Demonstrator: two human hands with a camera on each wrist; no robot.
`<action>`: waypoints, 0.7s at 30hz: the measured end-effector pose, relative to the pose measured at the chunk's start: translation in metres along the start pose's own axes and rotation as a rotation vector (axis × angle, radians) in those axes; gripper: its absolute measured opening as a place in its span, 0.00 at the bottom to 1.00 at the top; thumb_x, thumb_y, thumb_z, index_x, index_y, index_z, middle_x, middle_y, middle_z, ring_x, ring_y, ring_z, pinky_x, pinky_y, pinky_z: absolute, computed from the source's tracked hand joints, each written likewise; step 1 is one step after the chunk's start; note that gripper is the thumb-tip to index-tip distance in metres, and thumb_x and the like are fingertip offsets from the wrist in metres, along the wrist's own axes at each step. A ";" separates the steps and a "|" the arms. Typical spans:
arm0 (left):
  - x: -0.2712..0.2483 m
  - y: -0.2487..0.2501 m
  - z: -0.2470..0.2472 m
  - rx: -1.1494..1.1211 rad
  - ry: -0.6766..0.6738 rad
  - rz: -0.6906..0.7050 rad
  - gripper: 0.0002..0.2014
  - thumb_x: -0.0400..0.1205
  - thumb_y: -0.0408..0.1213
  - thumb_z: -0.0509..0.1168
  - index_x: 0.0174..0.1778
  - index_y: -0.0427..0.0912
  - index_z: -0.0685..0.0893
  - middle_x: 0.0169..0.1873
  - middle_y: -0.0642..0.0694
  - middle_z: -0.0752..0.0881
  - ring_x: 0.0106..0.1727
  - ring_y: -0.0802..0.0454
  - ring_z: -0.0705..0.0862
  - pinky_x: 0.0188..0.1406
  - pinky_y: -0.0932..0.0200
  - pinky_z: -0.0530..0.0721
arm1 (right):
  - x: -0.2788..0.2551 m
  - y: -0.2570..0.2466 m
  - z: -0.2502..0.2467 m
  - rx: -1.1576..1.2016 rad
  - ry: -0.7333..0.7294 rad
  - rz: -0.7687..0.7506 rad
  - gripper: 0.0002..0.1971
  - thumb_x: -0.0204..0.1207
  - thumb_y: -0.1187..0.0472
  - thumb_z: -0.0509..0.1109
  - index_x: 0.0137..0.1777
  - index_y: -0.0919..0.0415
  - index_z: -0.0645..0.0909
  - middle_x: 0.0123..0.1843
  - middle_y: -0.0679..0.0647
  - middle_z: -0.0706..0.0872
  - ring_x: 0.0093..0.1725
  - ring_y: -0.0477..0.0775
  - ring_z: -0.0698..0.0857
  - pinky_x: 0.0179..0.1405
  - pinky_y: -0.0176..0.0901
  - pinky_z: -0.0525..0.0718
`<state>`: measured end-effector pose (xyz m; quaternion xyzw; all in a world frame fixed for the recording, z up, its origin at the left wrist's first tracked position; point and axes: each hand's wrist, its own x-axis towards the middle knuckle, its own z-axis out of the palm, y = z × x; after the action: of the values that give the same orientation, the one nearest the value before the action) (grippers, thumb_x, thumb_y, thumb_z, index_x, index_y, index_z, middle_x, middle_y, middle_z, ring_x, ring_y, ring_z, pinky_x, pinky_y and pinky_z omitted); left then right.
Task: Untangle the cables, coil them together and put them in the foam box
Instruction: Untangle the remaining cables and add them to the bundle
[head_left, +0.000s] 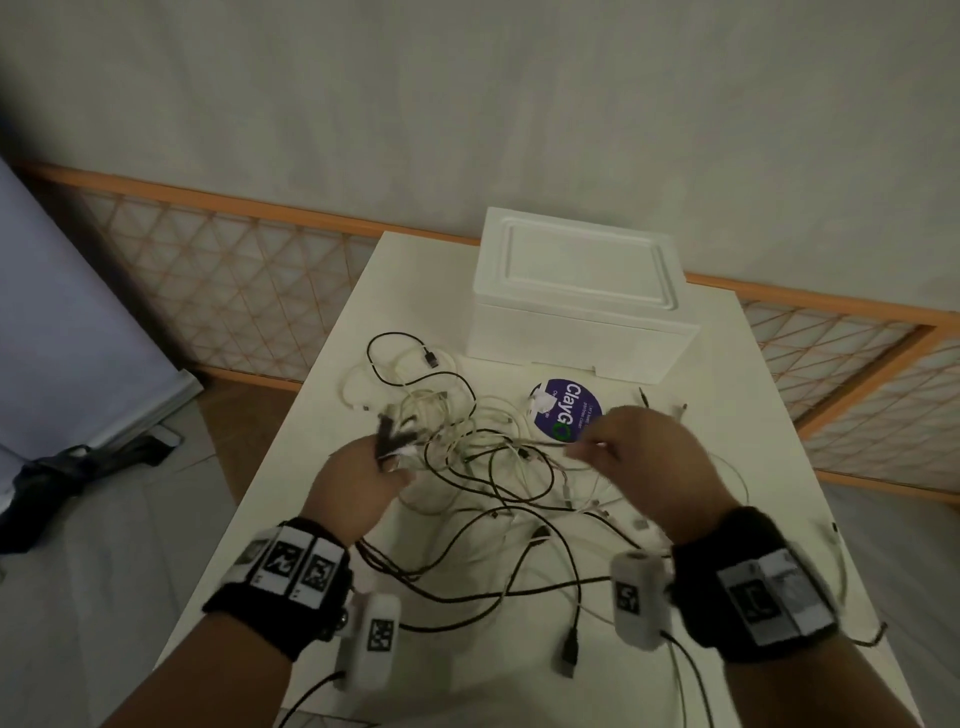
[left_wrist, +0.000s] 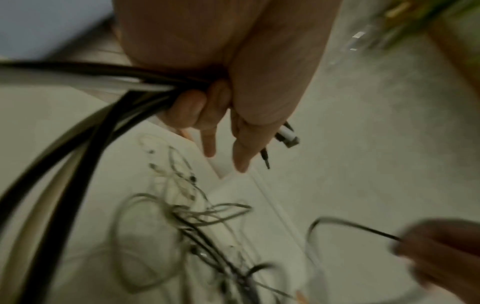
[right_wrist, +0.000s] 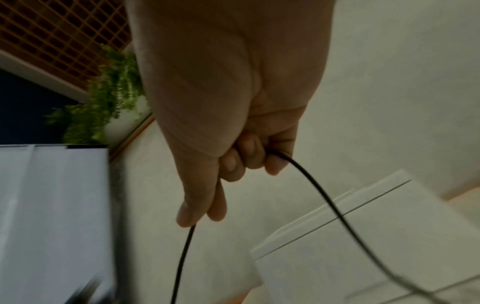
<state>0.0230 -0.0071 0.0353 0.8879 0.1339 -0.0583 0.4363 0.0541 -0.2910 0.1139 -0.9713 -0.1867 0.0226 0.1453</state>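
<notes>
Black and white cable ends (left_wrist: 281, 136) sit bunched in the curled left hand (head_left: 358, 480); the right hand (head_left: 649, 457) pinches one thin black cable (right_wrist: 306, 176). Below, tangled black and white cables (head_left: 498, 478) sprawl across a white table (head_left: 332, 374). Behind them stands the lidded white foam box (head_left: 582, 296), beside a purple round sticker (head_left: 569, 410). Beyond: orange lattice railing (head_left: 234, 275), pale wall (head_left: 467, 104).

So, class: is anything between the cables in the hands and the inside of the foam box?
Yes. The foam box has its lid on, closing the top. The left hand and right hand grip cables that are tangled.
</notes>
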 end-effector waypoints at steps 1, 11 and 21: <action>-0.004 0.014 0.003 0.014 -0.064 0.092 0.11 0.76 0.48 0.71 0.43 0.44 0.83 0.36 0.49 0.86 0.45 0.48 0.85 0.41 0.61 0.77 | 0.004 -0.014 0.008 -0.035 -0.023 -0.064 0.15 0.78 0.44 0.65 0.45 0.53 0.87 0.42 0.47 0.86 0.46 0.48 0.82 0.44 0.43 0.75; -0.010 0.047 -0.007 -0.853 -0.079 -0.063 0.09 0.77 0.30 0.71 0.34 0.47 0.86 0.17 0.56 0.66 0.16 0.59 0.59 0.15 0.67 0.57 | 0.018 -0.014 0.011 0.169 0.035 -0.108 0.09 0.79 0.56 0.70 0.51 0.58 0.89 0.48 0.54 0.90 0.49 0.51 0.85 0.50 0.40 0.75; 0.016 -0.002 -0.034 -0.583 0.160 -0.269 0.19 0.78 0.33 0.72 0.27 0.45 0.70 0.18 0.49 0.70 0.16 0.54 0.62 0.20 0.63 0.61 | 0.017 0.030 -0.001 0.175 0.293 0.066 0.09 0.81 0.58 0.67 0.47 0.58 0.88 0.43 0.54 0.90 0.46 0.55 0.86 0.45 0.43 0.78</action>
<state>0.0374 0.0239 0.0514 0.7018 0.2947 -0.0048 0.6485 0.0802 -0.3119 0.1063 -0.9535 -0.1292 -0.0982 0.2540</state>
